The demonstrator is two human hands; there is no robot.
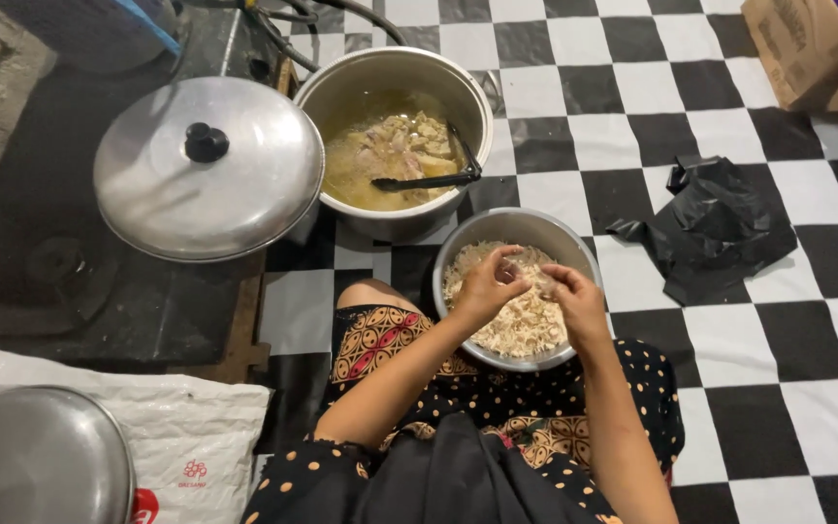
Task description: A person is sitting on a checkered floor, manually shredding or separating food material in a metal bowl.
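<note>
A steel bowl full of pale shredded meat sits on the checkered floor in front of my knees. Both hands hover over it. My left hand and my right hand pinch the same small piece of meat between their fingertips, just above the pile. Behind the bowl stands a large metal pot holding yellowish broth with meat chunks. A black ladle rests in the pot with its handle on the right rim.
A round metal lid with a black knob lies left of the pot on a dark slab. A crumpled black plastic bag lies to the right. A cardboard box sits far right. Another metal lid rests on a white sack.
</note>
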